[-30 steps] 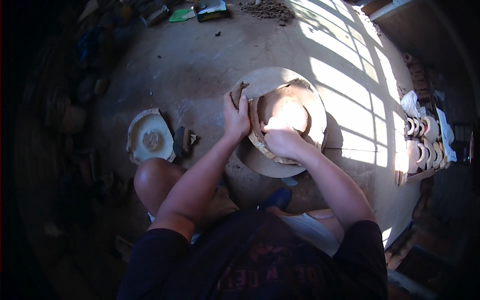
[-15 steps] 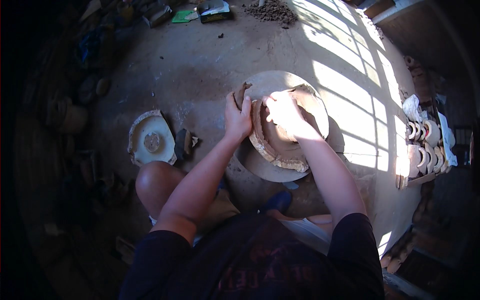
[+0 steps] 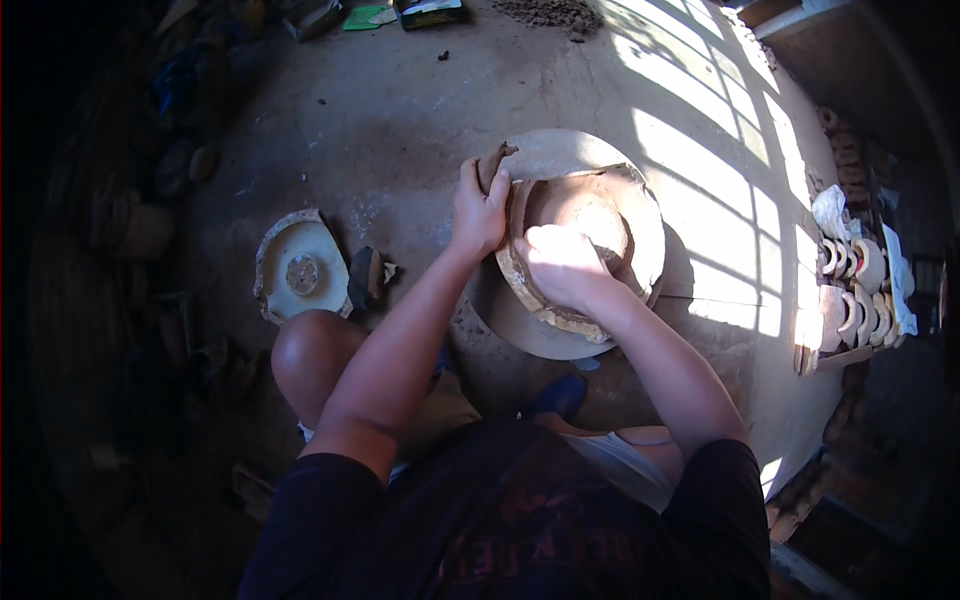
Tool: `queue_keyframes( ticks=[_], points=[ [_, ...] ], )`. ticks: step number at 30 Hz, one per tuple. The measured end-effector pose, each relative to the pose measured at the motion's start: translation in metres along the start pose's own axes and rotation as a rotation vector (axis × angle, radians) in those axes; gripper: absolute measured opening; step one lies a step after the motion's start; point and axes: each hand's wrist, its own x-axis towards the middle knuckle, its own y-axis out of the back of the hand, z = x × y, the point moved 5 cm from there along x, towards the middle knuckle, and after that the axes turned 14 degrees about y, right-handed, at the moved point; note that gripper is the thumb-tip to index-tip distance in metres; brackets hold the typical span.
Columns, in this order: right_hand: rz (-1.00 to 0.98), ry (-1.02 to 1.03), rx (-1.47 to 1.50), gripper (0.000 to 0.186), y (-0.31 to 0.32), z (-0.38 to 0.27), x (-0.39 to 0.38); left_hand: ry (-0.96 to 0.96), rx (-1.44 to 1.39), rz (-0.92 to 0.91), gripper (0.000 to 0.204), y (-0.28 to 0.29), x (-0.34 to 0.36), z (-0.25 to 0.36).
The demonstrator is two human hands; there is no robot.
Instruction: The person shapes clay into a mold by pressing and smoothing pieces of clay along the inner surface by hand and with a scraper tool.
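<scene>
**Fingers engaged at centre of frame**

Seen on the left hand (image 3: 482,215): thumb and fingers closed around a brown, narrow, clay-like strip (image 3: 495,165), free end pointing up and to the right. Positioned just beside the left rim of a pale, rough-edged, round mould (image 3: 563,322); contact with that rim not confirmed.

Seen on the right hand (image 3: 565,265): fingers curled, reaching inside the mould toward its left wall, over a smooth, brown, clay-like lining (image 3: 560,195). Fingertips partly hidden and washed out by sunlight; impossible to tell whether gripping anything.

Mould located slightly right of centre, resting on a flat, pale, circular board (image 3: 545,148). Noted at left of frame, well apart and untouched: a second, cream-coloured mould with an uneven rim (image 3: 276,262), with a dark, blocky lump (image 3: 364,280) just beside it.

Step in hand, as judged: pressing clay into the inner wall, with the strip kept ready in the left hand. Next move, as judged, calls for even pressure along the wall, steadying from outside, and care not to thin the lining or shift the mould on its board.
</scene>
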Motion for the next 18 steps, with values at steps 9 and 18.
queue_keyframes(
  ticks=[9, 18],
  points=[
    [0.033, 0.139, 0.025, 0.020, -0.002, -0.010, -0.066, -0.074, 0.188, 0.031, 0.056, 0.002, 0.018, 0.015],
    [0.678, 0.139, -0.152, 0.026, 0.104, -0.030, -0.092, 0.133, -0.096, -0.824, 0.030, -0.016, -0.077, 0.080]
  ],
)
